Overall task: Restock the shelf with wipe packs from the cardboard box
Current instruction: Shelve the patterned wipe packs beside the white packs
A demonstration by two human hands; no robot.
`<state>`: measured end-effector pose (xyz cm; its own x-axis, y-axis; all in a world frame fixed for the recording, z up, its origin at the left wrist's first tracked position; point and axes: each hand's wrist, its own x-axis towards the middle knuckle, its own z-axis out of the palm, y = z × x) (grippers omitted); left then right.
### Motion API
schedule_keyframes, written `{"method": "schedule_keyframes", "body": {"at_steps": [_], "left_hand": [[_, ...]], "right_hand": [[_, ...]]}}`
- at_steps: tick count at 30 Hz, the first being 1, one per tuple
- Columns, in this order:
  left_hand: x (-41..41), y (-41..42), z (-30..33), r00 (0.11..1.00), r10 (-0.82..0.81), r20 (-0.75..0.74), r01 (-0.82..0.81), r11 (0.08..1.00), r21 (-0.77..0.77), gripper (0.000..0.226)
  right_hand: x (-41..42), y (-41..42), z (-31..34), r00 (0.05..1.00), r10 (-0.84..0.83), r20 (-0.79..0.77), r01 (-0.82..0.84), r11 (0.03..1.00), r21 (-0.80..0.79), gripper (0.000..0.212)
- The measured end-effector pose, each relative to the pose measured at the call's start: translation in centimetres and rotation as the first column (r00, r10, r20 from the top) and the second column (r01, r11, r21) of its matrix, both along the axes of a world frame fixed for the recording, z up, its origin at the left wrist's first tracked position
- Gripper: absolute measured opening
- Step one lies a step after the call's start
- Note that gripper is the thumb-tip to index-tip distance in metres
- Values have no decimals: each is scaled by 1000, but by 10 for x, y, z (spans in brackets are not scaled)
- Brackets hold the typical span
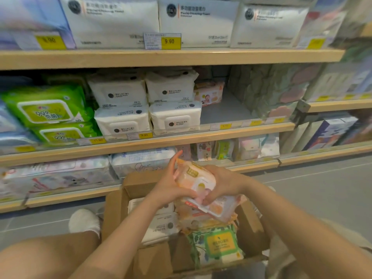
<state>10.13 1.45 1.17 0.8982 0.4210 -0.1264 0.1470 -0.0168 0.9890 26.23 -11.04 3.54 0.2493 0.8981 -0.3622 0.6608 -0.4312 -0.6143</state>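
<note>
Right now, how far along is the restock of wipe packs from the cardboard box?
Partly done: one orange baby-wipe pack already sits at the back of the middle shelf, bare space beside it. In hand: both hands, left and right, hold orange packs above the box. Left: white and green packs remain inside.

Shop aisle, wooden shelves (161,57) stacked with packaged goods, yellow price tags (170,41)

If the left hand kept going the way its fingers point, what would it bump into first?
The left hand points up and forward over the cardboard box, its fingers beside the orange wipe pack. Straight on, it would probably first meet the white printed packs on the low shelf, though depth is hard to judge.
</note>
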Motion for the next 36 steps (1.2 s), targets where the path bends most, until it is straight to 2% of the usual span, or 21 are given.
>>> {"method": "schedule_keyframes", "body": {"at_steps": [5,9,11,15,17,21,26,29,36], "left_hand": [[13,-4,-17,1000,7,-29,-4,994,113,127],[30,-15,-36,993,-15,-120,33,987,154,133],[35,-19,-53,980,-34,-196,71,980,186,124],[41,-25,-104,916,-119,-383,225,944,243,99],[44,-29,-129,859,-143,-491,332,886,323,93],[57,-35,-162,740,-126,-660,542,693,475,108],[70,-35,-181,748,-55,-662,552,607,573,120],[71,-30,-182,748,-33,-663,559,570,602,138],[74,-37,-177,770,-11,-638,536,553,638,136]], "right_hand": [[6,-11,-12,998,-56,5,55,996,67,81],[21,-29,-19,986,-129,105,126,991,35,89],[31,-44,-26,972,-187,144,189,982,2,83],[60,-79,-43,926,-324,196,339,940,-48,83],[71,-92,-51,907,-363,216,385,920,-70,77],[86,-108,-74,892,-412,187,437,891,-122,76],[95,-113,-102,888,-437,146,456,877,-148,80],[101,-112,-107,885,-450,120,465,872,-153,81],[103,-106,-112,881,-464,95,473,865,-167,82]]}}
